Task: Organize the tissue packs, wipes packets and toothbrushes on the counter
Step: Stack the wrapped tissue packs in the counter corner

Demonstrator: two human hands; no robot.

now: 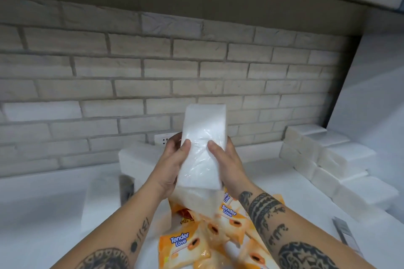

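As we stand at the surface (54,199), our left hand (172,164) and right hand (227,164) grip a tissue pack (202,146) above wipes (185,247).

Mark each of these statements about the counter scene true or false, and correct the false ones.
1. The left hand and the right hand both hold one tissue pack. True.
2. The wipes packets are blue. False: they are orange, printed "Tender Love".
3. Other tissue packs are stacked at the right, near the brick wall. True.
4. The held pack lies flat on the counter. False: it is lifted off the counter, above the wipes packets.
5. The held pack is wrapped in clear plastic. True.
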